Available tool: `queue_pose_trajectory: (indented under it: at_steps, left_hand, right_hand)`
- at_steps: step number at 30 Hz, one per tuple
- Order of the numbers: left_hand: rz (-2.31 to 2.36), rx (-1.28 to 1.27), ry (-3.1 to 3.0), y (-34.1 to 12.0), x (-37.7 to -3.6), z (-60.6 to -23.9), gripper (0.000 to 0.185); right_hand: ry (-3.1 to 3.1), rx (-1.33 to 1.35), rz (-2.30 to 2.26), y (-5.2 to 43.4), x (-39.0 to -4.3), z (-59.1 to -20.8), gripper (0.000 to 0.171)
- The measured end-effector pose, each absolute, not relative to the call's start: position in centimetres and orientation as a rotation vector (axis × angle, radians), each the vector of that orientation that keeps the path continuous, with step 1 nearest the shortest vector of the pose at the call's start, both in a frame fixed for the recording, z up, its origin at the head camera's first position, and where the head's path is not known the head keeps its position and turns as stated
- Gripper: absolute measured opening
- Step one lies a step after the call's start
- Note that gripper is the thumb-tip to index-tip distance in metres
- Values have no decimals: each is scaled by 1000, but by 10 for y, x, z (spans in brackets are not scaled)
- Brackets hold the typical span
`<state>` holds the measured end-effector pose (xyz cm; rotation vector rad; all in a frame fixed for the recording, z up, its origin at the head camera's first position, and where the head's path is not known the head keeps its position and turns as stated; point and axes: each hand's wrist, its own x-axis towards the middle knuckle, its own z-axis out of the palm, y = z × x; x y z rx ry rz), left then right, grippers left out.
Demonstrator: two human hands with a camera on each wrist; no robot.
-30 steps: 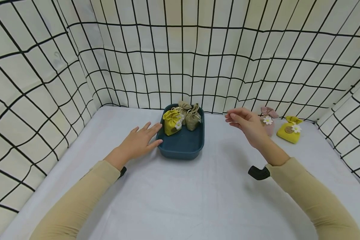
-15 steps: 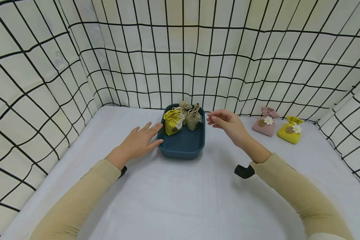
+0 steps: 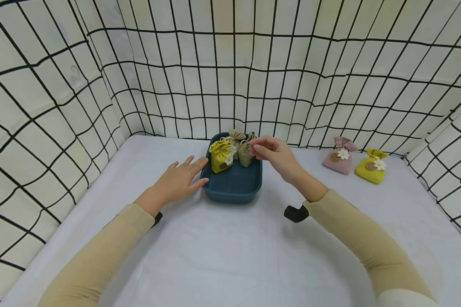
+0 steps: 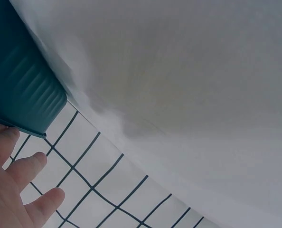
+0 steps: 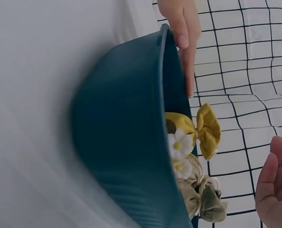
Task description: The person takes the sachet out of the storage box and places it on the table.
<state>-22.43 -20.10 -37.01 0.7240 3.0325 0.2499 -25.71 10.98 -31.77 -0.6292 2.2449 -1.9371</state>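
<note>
The 3 pouches stand crowded at the far end of the dark blue tray point(image 3: 232, 189): a yellow pouch point(image 3: 220, 156) with a white flower on the left, an olive pouch point(image 3: 246, 154) on the right, and another olive-brown pouch point(image 3: 236, 137) behind them. Because they lean against each other, lifting 1 by its gathered top could likely tip a neighbour over or drag it along by its drawstring. A thin pinch on loose fabric might also slip, dropping the pouch back or over the rim. The tray is light-looking and could slide on the smooth white worktop point(image 3: 223, 256) if the steadying hand lets go.

The right hand point(image 3: 276, 155) hovers over the tray's far right corner, its grip narrowed: thumb and fingertips are drawn close together at the top of the olive pouch on the right. Whether they already pinch the fabric cannot be told; the right wrist view shows the fingers point(image 5: 274, 190) just beside the pouches with a little gap. The left hand point(image 3: 178, 181) lies flat and relaxed, fingers straight, fingertips touching the tray's left wall.

A pink pouch point(image 3: 338, 157) and a second yellow pouch point(image 3: 370, 167) lie well apart on the right.
</note>
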Motion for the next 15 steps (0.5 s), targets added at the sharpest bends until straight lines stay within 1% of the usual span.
queue_pose_trajectory:
  at_steps: [8, 15]
  left_hand:
    - [258, 710, 3022, -201, -223, -369, 72]
    - [265, 712, 3025, -201, -223, -369, 71]
  right_hand:
    - [2201, -623, -1995, 96, -267, -307, 25]
    - [2190, -641, -2009, 85, -275, -301, 26]
